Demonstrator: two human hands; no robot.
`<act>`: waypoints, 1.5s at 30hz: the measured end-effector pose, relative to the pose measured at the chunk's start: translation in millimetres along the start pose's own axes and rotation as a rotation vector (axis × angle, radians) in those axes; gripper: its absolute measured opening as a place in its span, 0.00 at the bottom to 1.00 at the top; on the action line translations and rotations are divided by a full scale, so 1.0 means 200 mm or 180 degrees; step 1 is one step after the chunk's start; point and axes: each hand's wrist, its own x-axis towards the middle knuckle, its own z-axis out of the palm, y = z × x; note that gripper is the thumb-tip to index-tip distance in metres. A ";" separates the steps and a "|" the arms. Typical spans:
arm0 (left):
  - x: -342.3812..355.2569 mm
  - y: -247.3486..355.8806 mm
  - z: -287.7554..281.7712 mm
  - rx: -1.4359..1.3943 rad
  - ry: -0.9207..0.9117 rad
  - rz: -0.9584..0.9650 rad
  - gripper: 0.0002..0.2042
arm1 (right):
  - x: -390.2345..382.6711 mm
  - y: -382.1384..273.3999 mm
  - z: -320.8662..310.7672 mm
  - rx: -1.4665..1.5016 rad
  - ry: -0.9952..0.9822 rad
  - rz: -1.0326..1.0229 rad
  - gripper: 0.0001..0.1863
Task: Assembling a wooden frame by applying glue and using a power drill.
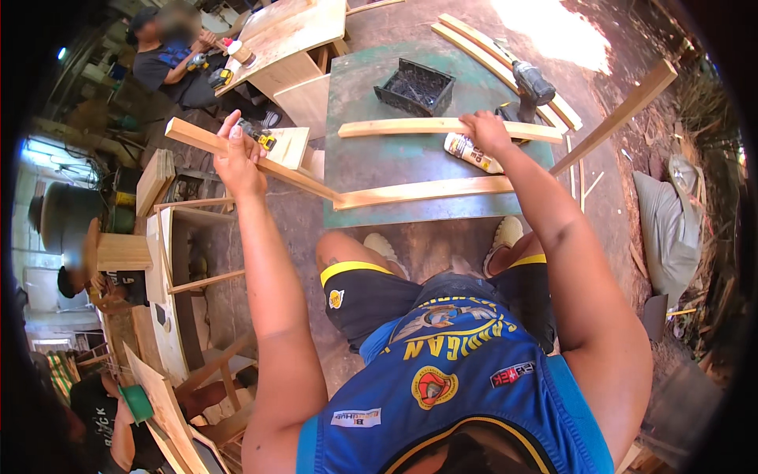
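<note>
My left hand point(242, 158) is closed around a pale wooden strip point(297, 178) that slants from upper left down to the table. Its lower end meets the left end of another strip point(426, 192) lying along the near table edge; a third strip point(620, 117) rises outward at the right. My right hand point(488, 133) grips a loose wooden strip point(403, 128) lying across the table, fingers over its far side. Just below that hand, a white glue bottle point(472, 152) lies on its side. The right fingertips are partly hidden.
On the green-topped table point(355, 87) are a black tray point(414, 85) of small dark pieces and a cordless drill point(533, 83). Curved strips point(505, 67) lie behind. A yellow-black tool point(264, 141) is beside my left hand. Co-workers point(170, 71) are at left; a grey sack point(671, 225) is at right.
</note>
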 end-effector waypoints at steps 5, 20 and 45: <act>0.00 0.01 -0.02 -0.0077 0.0002 0.0046 0.17 | -0.08 -0.24 -0.03 0.0010 0.0286 -0.0336 0.19; -0.02 0.01 0.02 -0.0179 -0.0088 -0.0090 0.16 | -0.03 -0.84 0.35 0.0072 -0.0816 -0.0058 0.20; 0.01 0.02 -0.01 0.0061 0.0082 0.0084 0.10 | 0.10 -0.61 -1.72 0.2351 0.3277 -0.1689 0.19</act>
